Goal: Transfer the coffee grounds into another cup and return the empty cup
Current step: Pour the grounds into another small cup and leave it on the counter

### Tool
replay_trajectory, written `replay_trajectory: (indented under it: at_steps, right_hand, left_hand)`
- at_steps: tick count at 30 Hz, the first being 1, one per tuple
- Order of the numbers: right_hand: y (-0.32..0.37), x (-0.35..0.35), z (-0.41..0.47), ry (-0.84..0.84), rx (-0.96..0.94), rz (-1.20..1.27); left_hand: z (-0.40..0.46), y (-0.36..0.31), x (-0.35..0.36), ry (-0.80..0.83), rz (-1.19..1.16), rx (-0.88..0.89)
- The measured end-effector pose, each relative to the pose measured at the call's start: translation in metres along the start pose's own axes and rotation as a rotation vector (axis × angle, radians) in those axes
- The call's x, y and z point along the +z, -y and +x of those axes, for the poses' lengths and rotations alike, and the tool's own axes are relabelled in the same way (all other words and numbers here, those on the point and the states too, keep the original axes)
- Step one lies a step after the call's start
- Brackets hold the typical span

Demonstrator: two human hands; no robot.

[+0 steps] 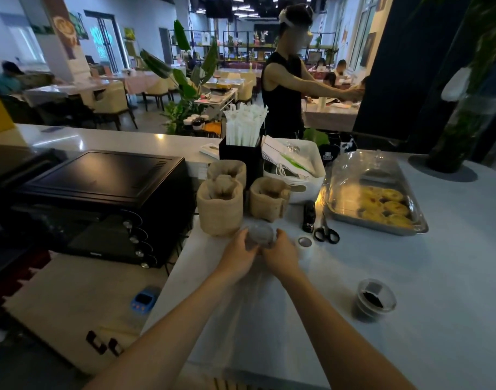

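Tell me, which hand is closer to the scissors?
Right. The right hand is just left of the scissors, holding a clear cup; the left hand sits farther left.

Open counter (452, 249) runs right of the hands and toward the camera; only the cup of grounds (374, 298) sits there. Ahead blocked: burlap sacks (220, 209), straw holder (242, 153), white bin (311, 175). Right-front: stapler (308, 216), scissors (325, 232), small lid (305, 241), covered tart tray (376, 198). Left: black oven (100, 204).
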State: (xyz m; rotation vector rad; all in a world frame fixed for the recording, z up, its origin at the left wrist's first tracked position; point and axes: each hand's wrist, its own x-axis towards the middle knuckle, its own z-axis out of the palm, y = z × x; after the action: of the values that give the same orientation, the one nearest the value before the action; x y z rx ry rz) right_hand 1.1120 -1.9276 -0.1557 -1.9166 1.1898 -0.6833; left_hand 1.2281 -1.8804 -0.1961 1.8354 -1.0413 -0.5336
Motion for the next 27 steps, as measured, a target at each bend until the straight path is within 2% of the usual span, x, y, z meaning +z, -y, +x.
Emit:
replay_trajectory:
  at_steps: [3,15,24,27]
  right_hand:
    - [-0.003,0.004,0.006,0.043,0.014,-0.024]
    - [-0.001,0.008,-0.001,-0.074,-0.068,0.002]
    - [-0.015,-0.003,-0.042,-0.096,-0.14,0.114]
    - [-0.022,-0.007,-0.057,-0.106,-0.175,0.159]
  left_hand:
    - [0.005,0.005,0.004,-0.001,0.011,0.019]
    - [-0.001,0.003,-0.004,-0.09,-0.042,0.076]
    - [-0.022,-0.004,-0.023,0.06,0.104,0.293]
    - [-0.032,-0.011,-0.022,0.129,0.102,0.316]
